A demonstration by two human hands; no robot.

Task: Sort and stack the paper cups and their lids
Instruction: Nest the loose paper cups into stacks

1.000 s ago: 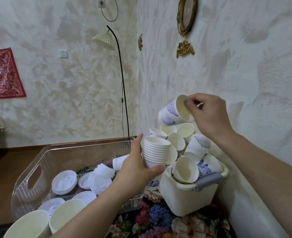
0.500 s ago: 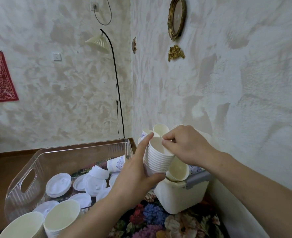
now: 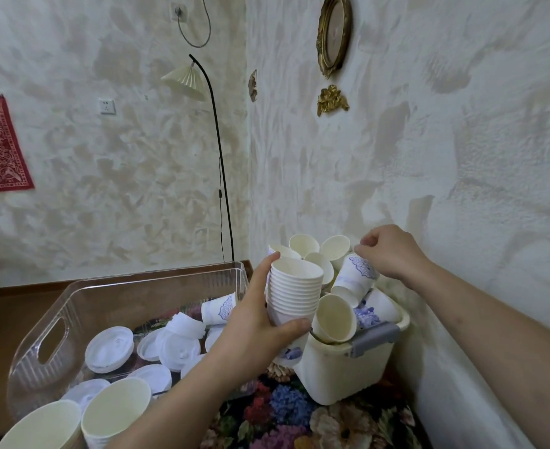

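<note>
Right at the near edge, two large cream cups (image 3: 82,416) stand open-mouthed, below and left of the gripping hand. Up from them, the left hand (image 3: 254,322) wraps thumb and fingers firmly round a nested stack of paper cups (image 3: 294,290), holding it tilted slightly, mouth up. To the left of that grip sits the clear plastic bin (image 3: 53,322), white lids (image 3: 110,350) scattered flat across its floor and one printed cup (image 3: 219,308) lying on its side among them. Just right of the stack, the cream tub (image 3: 335,374) with the grey handle is heaped with loose cups (image 3: 333,319) pointing every way. Beyond and right of the stack, the right hand (image 3: 388,254) reaches into the heap, fingertips pinching the upper edge of a blue-patterned cup (image 3: 354,277) lying tilted on the pile. Under it all, a floral cloth (image 3: 283,413). Farther back, a floor lamp (image 3: 202,131) against the wall, with a gold-framed oval mirror (image 3: 333,30) high up.
</note>
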